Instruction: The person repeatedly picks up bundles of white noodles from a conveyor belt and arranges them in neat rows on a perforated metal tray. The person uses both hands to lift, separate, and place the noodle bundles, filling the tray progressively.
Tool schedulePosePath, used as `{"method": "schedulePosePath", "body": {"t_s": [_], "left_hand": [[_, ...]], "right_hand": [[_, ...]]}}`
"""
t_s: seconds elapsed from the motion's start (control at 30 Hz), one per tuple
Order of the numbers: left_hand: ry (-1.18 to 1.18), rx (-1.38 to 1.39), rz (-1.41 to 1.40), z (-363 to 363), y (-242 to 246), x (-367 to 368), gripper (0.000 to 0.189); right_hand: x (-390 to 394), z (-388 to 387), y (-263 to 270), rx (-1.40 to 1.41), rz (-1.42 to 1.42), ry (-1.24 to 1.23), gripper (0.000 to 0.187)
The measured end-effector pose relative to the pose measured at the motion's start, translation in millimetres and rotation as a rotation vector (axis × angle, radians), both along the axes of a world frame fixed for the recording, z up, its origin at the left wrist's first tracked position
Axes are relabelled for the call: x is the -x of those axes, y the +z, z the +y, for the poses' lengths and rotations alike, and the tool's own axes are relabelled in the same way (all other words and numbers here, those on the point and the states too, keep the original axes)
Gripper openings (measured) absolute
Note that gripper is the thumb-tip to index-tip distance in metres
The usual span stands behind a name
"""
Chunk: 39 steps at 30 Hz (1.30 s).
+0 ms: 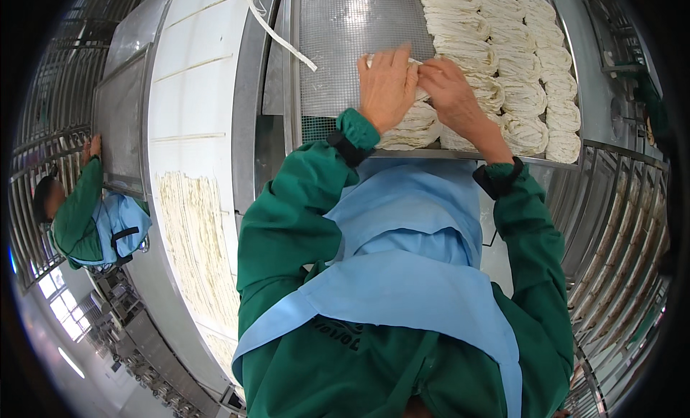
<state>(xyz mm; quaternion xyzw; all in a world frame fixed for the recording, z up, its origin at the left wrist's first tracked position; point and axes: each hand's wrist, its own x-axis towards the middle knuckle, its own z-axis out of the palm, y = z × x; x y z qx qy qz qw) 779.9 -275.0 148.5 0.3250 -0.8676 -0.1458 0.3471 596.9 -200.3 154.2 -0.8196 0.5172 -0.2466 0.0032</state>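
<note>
Both of my hands are over a mesh-bottomed metal tray (329,40), close to its near edge. My left hand (389,89) and my right hand (452,92) meet at a small bundle of pale noodles (422,93), mostly hidden under the fingers. The left fingers lie over its left end, and the right fingertips pinch it at the right. Right below the left hand rests a folded noodle bundle (414,128). More folded bundles (517,57) lie side by side in rows over the tray's right part.
Left of the tray runs a white conveyor belt (188,100) carrying flat noodle strands (197,240). A loose noodle strip (280,38) hangs over the tray's left rim. Beyond the belt, a co-worker (89,218) touches a metal panel (121,121). Metal racks (620,245) stand at right.
</note>
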Motion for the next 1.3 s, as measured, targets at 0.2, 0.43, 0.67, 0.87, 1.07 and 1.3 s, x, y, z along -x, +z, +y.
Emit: {"method": "schedulePosePath", "body": {"t_s": [0.2, 0.43, 0.67, 0.87, 1.07, 1.3], "left_hand": [[0.031, -0.146, -0.503, -22.6, -40.6, -4.2, 0.027], [-0.035, 0.003, -0.224, -11.4, -51.4, -23.9, 0.03], [0.317, -0.376, -0.139, -13.7, -13.1, -203.6, 0.059], [0.931, -0.504, -0.743, -13.1, 15.5, -432.7, 0.133], [0.977, -0.597, -0.77, -95.1, -27.0, -436.0, 0.064], [0.538, -0.739, 0.051, -126.0, 88.7, -378.3, 0.035]], "right_hand": [[15.7, -0.6, -8.6, -0.081, 0.115, -0.022, 0.027], [-15.3, -18.7, -14.3, 0.041, 0.085, -0.075, 0.036], [-22.3, -27.2, -37.3, -0.098, 0.071, -0.098, 0.043], [-22.6, -25.9, -36.9, -0.078, 0.072, -0.1, 0.042], [-21.7, -22.8, -30.7, -0.076, 0.003, -0.084, 0.039], [-11.8, -10.5, 2.1, -0.12, -0.167, -0.104, 0.038]]}}
